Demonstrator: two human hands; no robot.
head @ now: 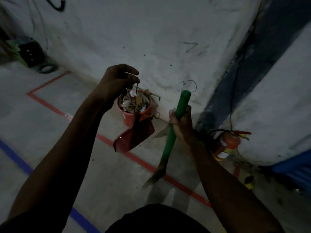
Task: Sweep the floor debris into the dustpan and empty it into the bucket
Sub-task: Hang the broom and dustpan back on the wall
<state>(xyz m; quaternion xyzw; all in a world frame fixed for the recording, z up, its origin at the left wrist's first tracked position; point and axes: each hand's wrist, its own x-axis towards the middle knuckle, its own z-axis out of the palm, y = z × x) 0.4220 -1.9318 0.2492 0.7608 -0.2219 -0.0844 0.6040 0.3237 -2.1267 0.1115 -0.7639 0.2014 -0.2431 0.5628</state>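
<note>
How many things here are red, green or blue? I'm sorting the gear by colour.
Red: 4, the bucket, dustpan, extinguisher and floor tape.
Green: 2, the broom handle and a crate.
Blue: 2, the floor tape and a bin.
Total: 8.

There is just one camera, and it sits on the person's head. It looks forward and down, so both arms reach up from the bottom of the frame. The left hand (117, 81) and the right hand (182, 123) are close, near the middle of the frame. The floor (50, 125) fills the lower part and lies farther away. The wall (151, 39) fills the top. The bucket (134, 113) stands by the wall in the middle. The view is wide and bends lines near the edges.
</note>
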